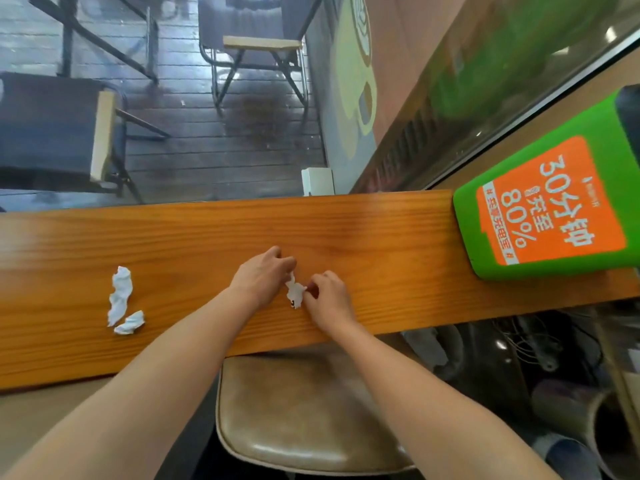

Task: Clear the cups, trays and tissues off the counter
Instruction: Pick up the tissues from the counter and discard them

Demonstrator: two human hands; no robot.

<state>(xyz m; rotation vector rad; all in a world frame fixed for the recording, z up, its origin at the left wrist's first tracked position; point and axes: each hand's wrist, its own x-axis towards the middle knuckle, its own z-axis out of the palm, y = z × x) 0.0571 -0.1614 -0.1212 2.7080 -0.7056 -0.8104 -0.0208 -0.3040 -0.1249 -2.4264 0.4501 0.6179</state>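
Note:
A small crumpled white tissue (294,291) lies on the wooden counter (381,237) near its middle. My left hand (263,275) pinches its upper end and my right hand (327,299) pinches its right side, so both hands hold the same scrap. Two more crumpled tissues lie apart on the counter's left part: a long one (120,295) and a small one (129,322) just below it. No cups or trays are in view.
A green and orange charging station (550,209) stands at the counter's right end. A brown padded stool (304,410) sits under the near edge between my arms. Behind the counter is a window onto a deck with dark chairs (259,53).

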